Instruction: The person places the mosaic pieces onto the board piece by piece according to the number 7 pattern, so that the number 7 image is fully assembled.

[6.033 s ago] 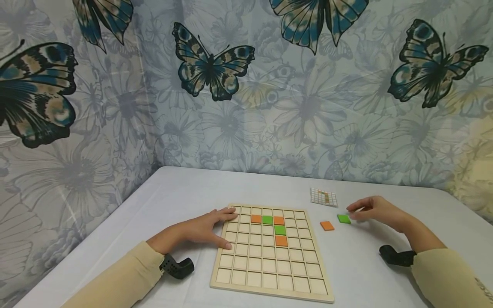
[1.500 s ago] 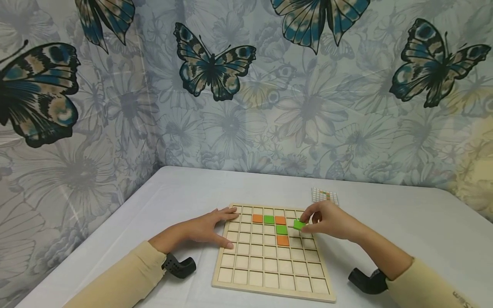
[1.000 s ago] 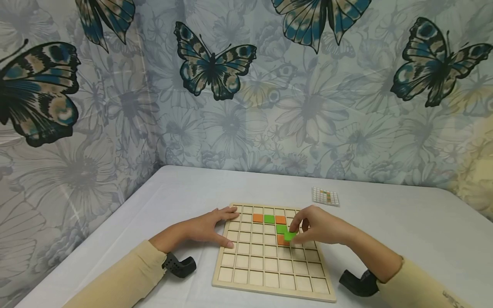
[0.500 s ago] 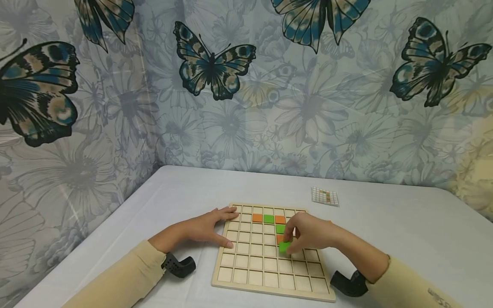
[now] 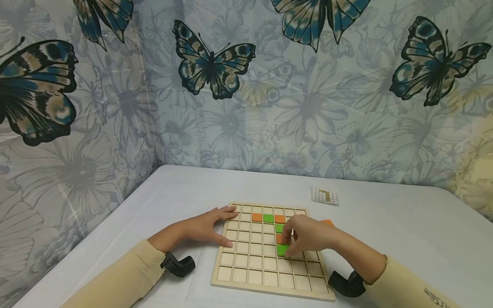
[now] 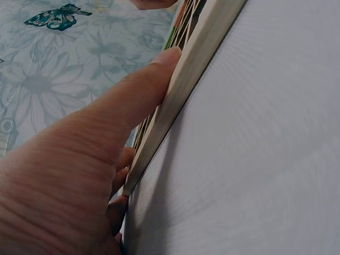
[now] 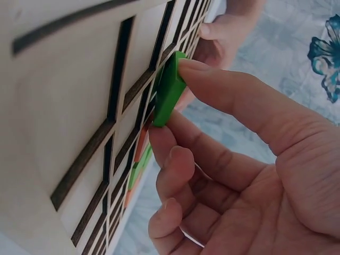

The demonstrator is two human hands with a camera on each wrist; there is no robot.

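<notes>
A square wooden grid board (image 5: 246, 272) lies on the white table. My right hand (image 5: 311, 233) pinches a green tile (image 5: 282, 250) between thumb and fingers, at the cell just below an orange tile. In the right wrist view this green tile (image 7: 171, 90) stands tilted, its lower side at the grid. Orange tiles (image 5: 257, 217) and green tiles (image 5: 268, 218) fill part of one row and the column running down from it; my right fingers partly cover the lowest orange one. My left hand (image 5: 200, 226) rests on the board's left edge with fingers and thumb spread.
Behind the board's right corner lies a small printed card (image 5: 325, 196) with a coloured grid pattern. A loose orange tile (image 5: 328, 222) sits right of the board, partly hidden by my right hand. A butterfly-print cloth (image 5: 215, 128) hangs behind the table.
My right hand has picked the green tile up from the table right of the board, carried it left over the grid and lowered it below the orange tile. My left hand has stayed put.
</notes>
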